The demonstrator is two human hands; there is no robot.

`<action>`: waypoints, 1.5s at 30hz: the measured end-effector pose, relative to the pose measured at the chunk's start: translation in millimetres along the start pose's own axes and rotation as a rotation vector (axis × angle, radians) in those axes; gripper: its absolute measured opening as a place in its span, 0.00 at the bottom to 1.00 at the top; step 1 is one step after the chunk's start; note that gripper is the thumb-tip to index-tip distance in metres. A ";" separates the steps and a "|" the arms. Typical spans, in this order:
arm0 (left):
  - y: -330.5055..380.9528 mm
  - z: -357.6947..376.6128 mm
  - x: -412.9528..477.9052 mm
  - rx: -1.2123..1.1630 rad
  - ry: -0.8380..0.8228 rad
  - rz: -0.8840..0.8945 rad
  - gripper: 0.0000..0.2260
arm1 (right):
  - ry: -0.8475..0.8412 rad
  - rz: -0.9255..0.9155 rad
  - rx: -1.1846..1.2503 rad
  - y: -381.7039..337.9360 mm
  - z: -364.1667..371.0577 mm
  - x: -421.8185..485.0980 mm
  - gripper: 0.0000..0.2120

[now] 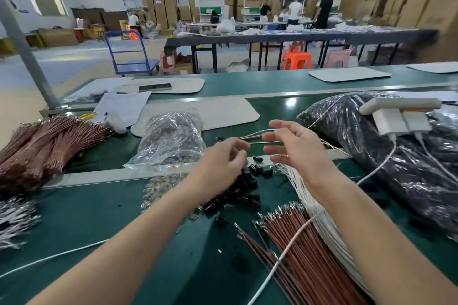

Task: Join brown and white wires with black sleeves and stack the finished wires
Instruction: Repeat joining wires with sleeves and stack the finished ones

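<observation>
My left hand (223,163) hovers over a pile of black sleeves (245,188), fingers loosely curled, and I see nothing in them. To its right, my right hand (295,146) is spread with relaxed fingers. A thin joined pair of wires (257,136) lies stretched just beyond both hands, running behind the right hand. Whether a finger touches it I cannot tell. Loose brown wires (304,238) fan out near the front on the green belt (99,215), with white wires (332,228) beside them under my right forearm.
Bundled brown wires (49,146) lie at the left, a clear bag of parts (173,141) behind the sleeves. A large black plastic bag (371,156) with a white charger (396,116) fills the right. A white cable (285,255) crosses the brown wires. People work at far tables.
</observation>
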State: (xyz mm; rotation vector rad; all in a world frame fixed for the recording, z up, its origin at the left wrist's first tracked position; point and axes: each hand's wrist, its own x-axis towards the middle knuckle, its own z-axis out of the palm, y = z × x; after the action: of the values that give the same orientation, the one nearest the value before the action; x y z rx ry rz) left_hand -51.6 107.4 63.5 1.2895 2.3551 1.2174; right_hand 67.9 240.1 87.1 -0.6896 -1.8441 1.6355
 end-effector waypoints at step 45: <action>-74.2 -62.7 -126.7 -1.423 0.661 -0.340 0.04 | -0.293 -0.359 -0.644 49.9 55.1 -81.8 0.12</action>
State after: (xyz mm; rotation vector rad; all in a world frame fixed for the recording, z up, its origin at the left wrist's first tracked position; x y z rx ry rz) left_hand -52.8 -47.1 23.3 -0.0049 1.0929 2.5735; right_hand 86.4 149.7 26.3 -0.3369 -2.5675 0.9391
